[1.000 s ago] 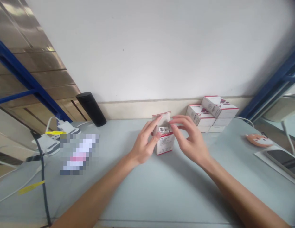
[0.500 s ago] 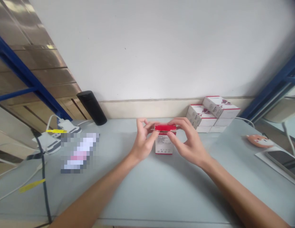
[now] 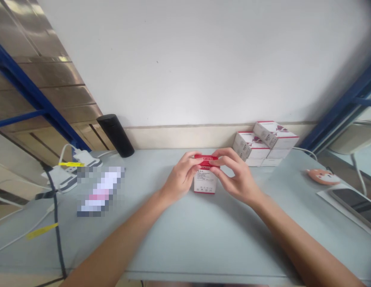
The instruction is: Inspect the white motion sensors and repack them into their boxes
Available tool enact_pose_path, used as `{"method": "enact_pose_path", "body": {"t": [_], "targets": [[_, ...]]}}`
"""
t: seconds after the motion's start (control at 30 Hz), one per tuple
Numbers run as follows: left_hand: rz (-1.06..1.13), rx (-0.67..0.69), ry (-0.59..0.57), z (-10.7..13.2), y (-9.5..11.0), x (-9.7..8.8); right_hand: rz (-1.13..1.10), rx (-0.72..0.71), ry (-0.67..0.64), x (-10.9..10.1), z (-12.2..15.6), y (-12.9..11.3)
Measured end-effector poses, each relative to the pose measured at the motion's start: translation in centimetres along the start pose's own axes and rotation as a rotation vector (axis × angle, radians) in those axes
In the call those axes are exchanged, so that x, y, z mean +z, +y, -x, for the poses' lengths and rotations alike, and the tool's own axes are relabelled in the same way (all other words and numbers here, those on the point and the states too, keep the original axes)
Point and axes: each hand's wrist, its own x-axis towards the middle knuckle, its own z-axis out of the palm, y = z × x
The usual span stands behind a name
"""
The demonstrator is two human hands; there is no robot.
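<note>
A small white cardboard box (image 3: 205, 183) with a red top flap and red lower edge stands upright on the grey-blue table (image 3: 185, 243). Printed text and small symbols cover the side facing me. My left hand (image 3: 181, 175) grips the box's left side, its fingers bent over the edge of the red top. From the right, my right hand (image 3: 237, 177) holds the other side, thumb on the front face and index finger on the lid. The red lid lies flat, or nearly so, across the top. The back of the box is hidden.
Several similar white boxes (image 3: 260, 155) are stacked against the wall at right. A black cylinder (image 3: 116, 135) stands back left, near a power strip with cables (image 3: 65, 179) and a pixelated item (image 3: 101, 191). At far right lie an orange animal-faced object (image 3: 322, 176) and a phone (image 3: 352, 205).
The red flap, raised toward me before, has gone down onto the box top. My left fingers have moved in over the lid, and my right index finger now presses on it.
</note>
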Motion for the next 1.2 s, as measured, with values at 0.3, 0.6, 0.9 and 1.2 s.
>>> {"method": "enact_pose_path", "body": {"t": [0.3,0.6,0.9,1.2], "targets": [[-0.006,-0.061,0.099,0.1,-0.9,1.3,-0.018,0.022,0.056,0.9,0.5,0.5],[0.045,-0.446,0.225,-0.1,-5.0,-0.3,-0.063,0.357,-0.282,2.8,2.0,1.0],[-0.182,-0.463,0.003,0.6,-6.4,-0.9,-0.046,0.281,-0.31,3.8,2.6,1.0],[-0.466,-0.519,-0.015,1.4,-6.7,-2.1,0.061,0.14,-0.286,5.2,2.9,-0.2]]}}
